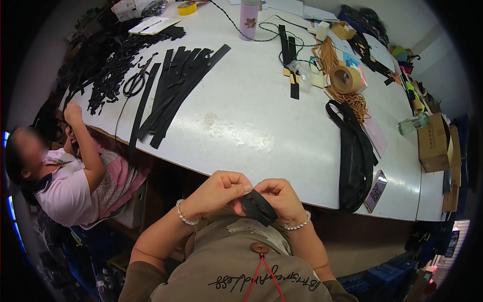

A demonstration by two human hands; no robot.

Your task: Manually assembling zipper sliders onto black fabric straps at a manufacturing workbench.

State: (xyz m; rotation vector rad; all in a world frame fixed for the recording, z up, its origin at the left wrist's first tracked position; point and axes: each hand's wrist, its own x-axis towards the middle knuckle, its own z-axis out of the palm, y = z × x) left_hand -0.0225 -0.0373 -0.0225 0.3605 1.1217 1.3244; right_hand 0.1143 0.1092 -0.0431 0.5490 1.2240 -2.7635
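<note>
A looped black fabric strip (261, 210), maybe a zipper tape, is between my two hands just off the table's near edge. My left hand (221, 190) pinches its left part between thumb and fingers. On the other side, my right hand (283, 199) grips it with curled fingers. Its lower loop hangs toward my lap, and the ends are partly hidden by my fingers. Across the white table (236, 131), to the left, lies a fanned bundle of long black strips (176, 90). A black bag-like piece (354, 161) lies to my right.
Black scissors (135, 83) and a heap of black pieces (105, 65) lie at the left, where a co-worker (75, 186) sits. Farther back are a purple bottle (248, 20) and brown tape roll (346, 79). A phone (376, 191) and cardboard box (433, 143) are at the right.
</note>
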